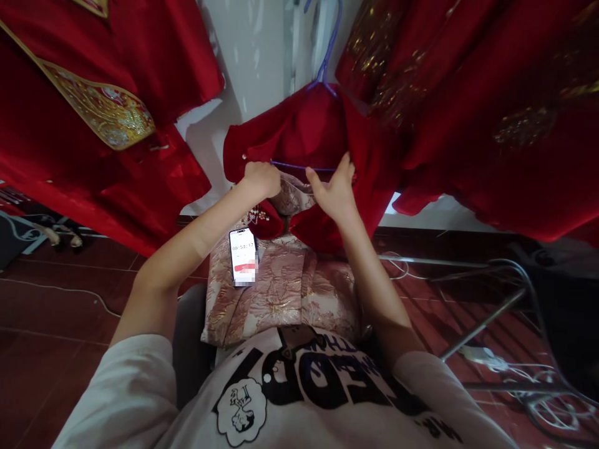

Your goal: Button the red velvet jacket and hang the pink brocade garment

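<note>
A red jacket (374,162) with pearl-like beads hangs in front of me on a purple hanger (322,68), its front parted. The hanger's lower bar runs across the opening. My left hand (262,179) is closed at the jacket's left front edge; its fingertips are hidden. At the opposite edge is my right hand (336,190), thumb stretched well apart from the fingers, which touch the red cloth. Between the hands, pink brocade cloth (294,196) rises below the bar. More pink brocade fabric (281,293) covers my lap, with a phone (244,255) showing a timer lying on it.
Red garments with gold embroidery (116,118) hang at the left, and more red garments (468,125) hang at the right. A metal-framed chair (556,312) stands at the right, near white cables (496,362) on the red tiled floor (56,355). Shoes (60,237) sit far left.
</note>
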Motion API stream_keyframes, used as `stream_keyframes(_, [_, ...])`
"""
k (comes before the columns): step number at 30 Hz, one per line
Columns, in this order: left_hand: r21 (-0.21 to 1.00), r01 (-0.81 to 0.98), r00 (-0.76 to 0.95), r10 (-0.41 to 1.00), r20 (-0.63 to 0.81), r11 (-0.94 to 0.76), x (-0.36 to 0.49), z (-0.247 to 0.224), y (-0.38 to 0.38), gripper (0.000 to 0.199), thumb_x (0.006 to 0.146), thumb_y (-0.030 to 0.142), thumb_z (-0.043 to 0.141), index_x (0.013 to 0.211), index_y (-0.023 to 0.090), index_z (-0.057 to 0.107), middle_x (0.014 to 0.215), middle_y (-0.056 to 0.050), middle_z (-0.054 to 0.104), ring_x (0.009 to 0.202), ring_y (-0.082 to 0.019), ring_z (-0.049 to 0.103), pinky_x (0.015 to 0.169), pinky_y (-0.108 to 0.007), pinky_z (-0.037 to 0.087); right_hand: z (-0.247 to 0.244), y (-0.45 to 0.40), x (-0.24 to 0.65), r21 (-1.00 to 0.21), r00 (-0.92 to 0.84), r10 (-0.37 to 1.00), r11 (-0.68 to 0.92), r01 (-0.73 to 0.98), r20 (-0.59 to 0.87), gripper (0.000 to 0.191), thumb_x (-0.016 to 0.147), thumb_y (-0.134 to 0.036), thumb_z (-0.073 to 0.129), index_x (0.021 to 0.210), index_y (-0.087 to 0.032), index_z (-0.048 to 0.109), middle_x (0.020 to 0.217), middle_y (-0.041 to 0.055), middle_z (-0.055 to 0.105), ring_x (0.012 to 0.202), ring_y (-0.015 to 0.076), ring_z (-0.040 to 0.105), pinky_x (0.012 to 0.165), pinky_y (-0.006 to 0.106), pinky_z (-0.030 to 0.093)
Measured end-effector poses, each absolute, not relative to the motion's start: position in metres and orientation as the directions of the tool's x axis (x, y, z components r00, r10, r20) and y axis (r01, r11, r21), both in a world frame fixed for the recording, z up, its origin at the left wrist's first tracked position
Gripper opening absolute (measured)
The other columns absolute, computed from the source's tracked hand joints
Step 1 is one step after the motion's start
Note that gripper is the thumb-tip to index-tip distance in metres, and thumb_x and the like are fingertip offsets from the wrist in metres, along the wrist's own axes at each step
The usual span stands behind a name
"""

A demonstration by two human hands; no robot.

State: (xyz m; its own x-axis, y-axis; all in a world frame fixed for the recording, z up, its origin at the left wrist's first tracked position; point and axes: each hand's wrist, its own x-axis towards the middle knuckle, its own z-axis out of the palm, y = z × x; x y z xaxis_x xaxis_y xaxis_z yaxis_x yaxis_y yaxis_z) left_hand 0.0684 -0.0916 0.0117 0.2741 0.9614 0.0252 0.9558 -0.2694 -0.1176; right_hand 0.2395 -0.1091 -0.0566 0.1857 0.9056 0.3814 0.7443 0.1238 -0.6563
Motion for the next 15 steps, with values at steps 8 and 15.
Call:
stream_keyframes(8, [0.207, 0.941, 0.173, 0.908, 0.383, -0.267, -0.001, -0.004, -0.032, 0.065, 0.089, 0.065, 0.057, 0.127, 0.012, 0.070, 0.116, -0.017, 0.075, 0.142, -0.042, 0.048, 0.117, -0.063, 0.029, -0.058, -0.096, 0.309, -0.549, 0.290, 0.795, 0.064, 0.833, 0.533, 0.074, 0.093, -0.050, 0.066, 0.149, -0.007, 0.043, 0.149, 0.0312, 0.048, 0.148, 0.0468, 0.041, 0.123, 0.068, 0.028])
stream_keyframes(15, [0.313, 0.907, 0.150, 0.910, 0.386, -0.282, -0.020, 0.004, -0.025, 0.063, 0.089, 0.068, 0.050, 0.134, 0.027, 0.063, 0.134, -0.018, 0.061, 0.151, -0.045, 0.028, 0.114, -0.069, 0.029, -0.018, -0.094, 0.322, -0.577, 0.423, 0.765, -0.082, 0.812, 0.486, 0.067, 0.088, -0.029, 0.081, 0.141, -0.001, 0.050, 0.144, 0.0366, 0.050, 0.144, 0.0437, 0.045, 0.124, 0.054, 0.028])
